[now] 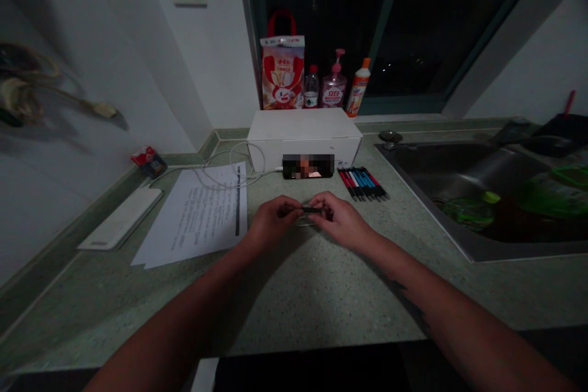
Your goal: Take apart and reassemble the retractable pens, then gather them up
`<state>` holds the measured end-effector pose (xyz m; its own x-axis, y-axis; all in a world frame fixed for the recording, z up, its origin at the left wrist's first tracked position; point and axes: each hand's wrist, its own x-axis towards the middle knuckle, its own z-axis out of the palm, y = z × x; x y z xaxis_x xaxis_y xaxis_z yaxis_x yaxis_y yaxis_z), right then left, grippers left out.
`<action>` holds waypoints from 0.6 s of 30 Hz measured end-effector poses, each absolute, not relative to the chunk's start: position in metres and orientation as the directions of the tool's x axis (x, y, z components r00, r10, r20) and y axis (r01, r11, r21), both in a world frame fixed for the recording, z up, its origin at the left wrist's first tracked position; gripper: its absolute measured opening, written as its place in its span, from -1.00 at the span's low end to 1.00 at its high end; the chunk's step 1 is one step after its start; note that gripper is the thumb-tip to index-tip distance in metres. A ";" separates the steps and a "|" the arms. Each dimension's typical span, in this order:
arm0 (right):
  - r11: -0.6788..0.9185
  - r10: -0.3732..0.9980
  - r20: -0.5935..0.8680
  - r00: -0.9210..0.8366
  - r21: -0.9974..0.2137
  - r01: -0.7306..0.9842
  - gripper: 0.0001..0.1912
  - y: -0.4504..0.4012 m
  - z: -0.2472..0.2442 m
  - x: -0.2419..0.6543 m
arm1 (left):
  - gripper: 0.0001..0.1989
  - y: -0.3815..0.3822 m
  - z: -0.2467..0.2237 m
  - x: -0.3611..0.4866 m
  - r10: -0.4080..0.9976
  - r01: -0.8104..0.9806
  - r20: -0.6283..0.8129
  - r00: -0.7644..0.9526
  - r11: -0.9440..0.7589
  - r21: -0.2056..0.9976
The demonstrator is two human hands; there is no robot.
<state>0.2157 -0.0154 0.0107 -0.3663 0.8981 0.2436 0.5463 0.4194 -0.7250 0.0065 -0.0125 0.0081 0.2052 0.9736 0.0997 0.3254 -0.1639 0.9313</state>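
My left hand and my right hand meet over the middle of the counter, fingertips pinched on a thin dark pen held level between them. Its ends are hidden by my fingers. Just below it shows a pale curved edge of something I cannot make out. To the right of my hands lies a row of several pens in red, white, blue and black. Behind my hands a phone leans sideways against a white box, with a white cable plugged into its left end.
Printed sheets and a white flat slab lie at the left, near a small red and blue packet. A metal sink opens at the right. Bottles and a red bag stand behind the box.
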 end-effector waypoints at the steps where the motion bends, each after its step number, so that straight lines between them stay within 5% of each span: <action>1: 0.418 0.900 0.247 -0.359 -0.723 0.550 -0.81 -0.015 0.011 0.216 | -0.94 -0.012 0.009 0.006 0.973 0.323 0.101 0.206 -0.165 0.932; 3: 0.420 0.901 0.252 -0.354 -0.713 0.561 -0.92 -0.015 0.012 0.217 | -0.93 -0.013 0.010 0.006 0.973 0.313 0.107 0.206 -0.169 0.935; 10: 0.397 0.913 0.253 -0.320 -0.729 0.557 -0.74 -0.013 0.010 0.217 | -0.94 -0.012 0.010 0.007 0.975 0.289 0.126 0.182 -0.176 0.941; 13: 0.411 0.907 0.246 -0.342 -0.695 0.590 -0.89 -0.013 0.010 0.218 | -0.94 -0.012 0.010 0.007 0.974 0.286 0.135 0.182 -0.183 0.940; 18: 0.393 0.914 0.225 -0.338 -0.698 0.599 -0.85 -0.013 0.013 0.218 | -0.93 -0.012 0.010 0.006 0.974 0.279 0.142 0.174 -0.187 0.942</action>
<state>0.2185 -0.0135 0.0126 -0.3383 0.9138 0.2247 0.5986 0.3932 -0.6979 0.0060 -0.0124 0.0104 0.1741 0.9744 0.1424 0.2790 -0.1875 0.9418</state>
